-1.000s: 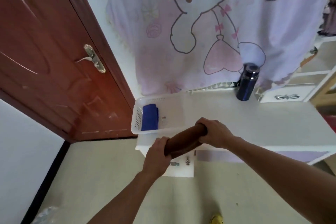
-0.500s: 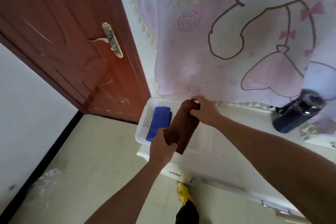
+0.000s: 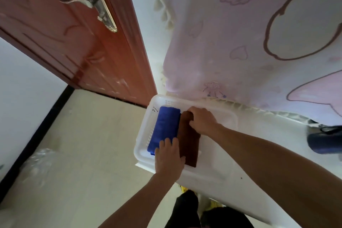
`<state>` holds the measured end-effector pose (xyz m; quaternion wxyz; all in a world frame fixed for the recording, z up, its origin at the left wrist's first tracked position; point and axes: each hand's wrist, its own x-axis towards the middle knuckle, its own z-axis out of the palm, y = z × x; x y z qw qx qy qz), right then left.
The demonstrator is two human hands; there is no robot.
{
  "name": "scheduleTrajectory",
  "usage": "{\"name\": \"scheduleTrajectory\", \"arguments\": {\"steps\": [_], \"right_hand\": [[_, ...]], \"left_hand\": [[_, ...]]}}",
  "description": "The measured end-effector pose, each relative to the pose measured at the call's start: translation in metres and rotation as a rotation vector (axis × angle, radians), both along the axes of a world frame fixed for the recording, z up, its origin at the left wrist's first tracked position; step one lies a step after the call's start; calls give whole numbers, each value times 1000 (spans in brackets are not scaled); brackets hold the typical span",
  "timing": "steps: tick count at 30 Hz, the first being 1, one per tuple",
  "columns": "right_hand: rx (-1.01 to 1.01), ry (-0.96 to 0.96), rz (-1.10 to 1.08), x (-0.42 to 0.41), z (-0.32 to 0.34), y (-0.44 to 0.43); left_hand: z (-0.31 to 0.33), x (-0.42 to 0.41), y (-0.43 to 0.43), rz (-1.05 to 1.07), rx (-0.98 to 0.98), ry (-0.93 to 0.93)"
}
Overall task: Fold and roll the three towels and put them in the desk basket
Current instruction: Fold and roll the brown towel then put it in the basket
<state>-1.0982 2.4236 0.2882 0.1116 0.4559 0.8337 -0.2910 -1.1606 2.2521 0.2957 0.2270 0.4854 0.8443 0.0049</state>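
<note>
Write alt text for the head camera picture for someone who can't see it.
Two bare hands, left hand and right hand, set a rolled brown towel beside a rolled blue towel inside a white plastic basket on a white desk.

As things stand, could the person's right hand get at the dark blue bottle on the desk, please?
Probably not right away: the right hand is down in the white basket pressing the brown towel. Nothing lies on the desk between it and the bottle, so once it lets go, likely yes.
</note>
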Motion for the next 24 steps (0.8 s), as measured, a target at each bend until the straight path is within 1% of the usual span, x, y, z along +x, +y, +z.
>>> {"name": "scheduleTrajectory", "arguments": {"steps": [2,4,6,7,9,10,11,13,15,17,21,24], "right_hand": [[5,-22,2,-3,-11,-3],[28,-57,38,-5,-16,-4],[112,-85,121,-2,-11,-3],[188,-82,168,0,-5,-2],[368,-5,240,8,10,-3],[430,48,256,11,17,-5],[448,84,268,14,23,-6],[365,127,298,14,25,-7],[214,90,330,8,17,-6],[125,37,314,1,7,-3],[85,-29,295,-5,-9,0],[12,-31,327,-3,-1,2]], "left_hand": [[-10,0,-4,-162,95,88],[-18,-1,-5,-269,135,154],[-18,-6,-3,-282,116,122],[-16,-9,-2,-267,88,101],[-18,-14,2,-273,65,100],[-17,-16,4,-282,55,96],[-17,-17,6,-285,49,89],[-14,-17,9,-251,38,39],[-11,-17,10,-199,26,-29],[-13,-17,14,-156,4,-67],[-15,-17,18,-156,-52,-86],[-10,-15,11,-157,-120,-93]]}}
